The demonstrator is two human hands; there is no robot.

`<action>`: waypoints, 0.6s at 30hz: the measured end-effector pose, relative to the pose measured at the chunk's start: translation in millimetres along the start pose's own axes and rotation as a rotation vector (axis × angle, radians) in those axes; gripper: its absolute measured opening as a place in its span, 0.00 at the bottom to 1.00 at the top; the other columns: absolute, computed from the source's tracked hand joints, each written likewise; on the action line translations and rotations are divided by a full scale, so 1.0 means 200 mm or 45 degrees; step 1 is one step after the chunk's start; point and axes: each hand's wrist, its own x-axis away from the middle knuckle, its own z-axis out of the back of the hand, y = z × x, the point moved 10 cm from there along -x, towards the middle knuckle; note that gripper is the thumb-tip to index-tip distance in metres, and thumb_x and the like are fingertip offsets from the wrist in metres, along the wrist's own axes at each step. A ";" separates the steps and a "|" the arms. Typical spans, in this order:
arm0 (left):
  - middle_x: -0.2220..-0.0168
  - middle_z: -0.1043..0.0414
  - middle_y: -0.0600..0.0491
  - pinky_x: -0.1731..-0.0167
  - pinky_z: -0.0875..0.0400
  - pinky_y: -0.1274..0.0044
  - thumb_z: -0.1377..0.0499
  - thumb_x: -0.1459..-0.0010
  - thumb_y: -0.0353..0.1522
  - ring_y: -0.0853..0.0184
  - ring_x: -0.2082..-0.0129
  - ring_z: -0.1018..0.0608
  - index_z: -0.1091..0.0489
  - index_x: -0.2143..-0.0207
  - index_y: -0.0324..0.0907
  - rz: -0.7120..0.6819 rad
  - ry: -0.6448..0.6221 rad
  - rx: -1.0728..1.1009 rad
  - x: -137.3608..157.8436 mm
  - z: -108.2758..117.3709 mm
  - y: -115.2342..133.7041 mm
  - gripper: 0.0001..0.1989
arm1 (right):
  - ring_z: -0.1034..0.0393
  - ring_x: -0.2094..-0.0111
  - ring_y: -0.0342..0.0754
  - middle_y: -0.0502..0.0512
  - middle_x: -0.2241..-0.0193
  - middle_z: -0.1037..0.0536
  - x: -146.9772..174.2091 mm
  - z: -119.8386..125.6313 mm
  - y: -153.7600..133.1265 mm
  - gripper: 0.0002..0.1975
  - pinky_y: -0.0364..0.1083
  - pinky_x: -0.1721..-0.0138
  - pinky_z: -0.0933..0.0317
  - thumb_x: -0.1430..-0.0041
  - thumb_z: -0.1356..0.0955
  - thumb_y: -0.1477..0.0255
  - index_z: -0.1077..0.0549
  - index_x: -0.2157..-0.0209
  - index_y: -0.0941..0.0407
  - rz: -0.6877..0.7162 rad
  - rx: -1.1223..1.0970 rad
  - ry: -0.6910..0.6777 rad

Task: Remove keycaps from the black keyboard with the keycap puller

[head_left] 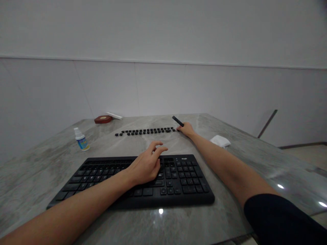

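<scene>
A black full-size keyboard (187, 180) lies in front of me on the table. Over its middle hovers or rests my left hand (148, 165), fingers apart and nothing visible in them; contact with the keys cannot be made out. Farther back, two rows of loose black keycaps (144, 132) are laid out on the tabletop. At the right end of these rows my right hand (186, 129) is closed around a slim black pen-shaped tool (177, 120), which sticks out up and to the left. Its fingertips are down by the last keycaps, and whether they pinch one is too small to tell.
A small white spray bottle (82, 140) with a blue label stands on the left. Behind it lie a reddish-brown case (103, 119) and a flat white object (114, 115). A crumpled white cloth or tissue (220, 141) is beside my right forearm. A wall (160, 88) rises behind the grey marbled table (178, 224).
</scene>
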 end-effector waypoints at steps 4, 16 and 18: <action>0.42 0.47 0.40 0.53 0.28 0.64 0.52 0.44 0.21 0.63 0.56 0.28 0.43 0.45 0.40 0.014 -0.016 -0.006 0.00 -0.01 -0.01 0.24 | 0.29 0.70 0.48 0.56 0.75 0.23 0.00 0.02 0.00 0.07 0.41 0.69 0.41 0.52 0.29 0.71 0.22 0.71 0.61 0.008 0.018 0.036; 0.42 0.48 0.39 0.53 0.28 0.64 0.52 0.45 0.19 0.62 0.54 0.28 0.44 0.45 0.39 0.006 -0.036 -0.011 0.00 -0.01 0.00 0.25 | 0.29 0.68 0.47 0.54 0.72 0.21 0.03 0.00 -0.13 0.09 0.41 0.68 0.42 0.46 0.31 0.68 0.21 0.67 0.58 0.281 0.006 0.043; 0.42 0.48 0.39 0.52 0.28 0.64 0.52 0.45 0.19 0.61 0.53 0.28 0.44 0.45 0.39 0.006 -0.038 -0.014 0.00 -0.01 0.00 0.25 | 0.29 0.69 0.46 0.54 0.73 0.21 0.03 -0.01 -0.14 0.08 0.41 0.69 0.43 0.46 0.31 0.69 0.21 0.67 0.58 0.325 0.020 0.030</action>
